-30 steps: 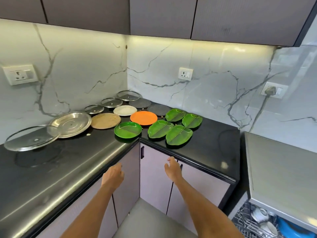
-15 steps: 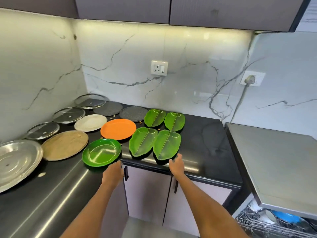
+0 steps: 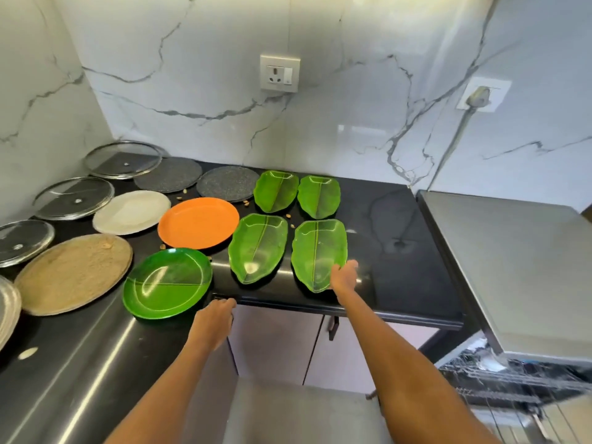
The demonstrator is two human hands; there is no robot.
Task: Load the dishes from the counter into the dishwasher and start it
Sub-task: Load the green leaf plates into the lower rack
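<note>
Dishes lie spread over the counter [image 3: 384,219], none held: the left hand [image 3: 213,322] hangs loose at its edge, the right hand [image 3: 344,277] touches the nearest leaf plate [image 3: 317,251] with relaxed fingers. That plate sits near the edge, so a clumsy lift could slide it off; the orange plate [image 3: 198,222] and glass lids [image 3: 73,198] wait farther back.

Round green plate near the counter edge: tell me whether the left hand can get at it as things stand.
Probably yes. The left hand sits just below the counter edge, beside the round green plate, holding nothing, and nothing lies between them.

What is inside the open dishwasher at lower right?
The dishwasher shows a blurred wire rack with something pale in it; most of the interior is hidden under its steel top.
</note>
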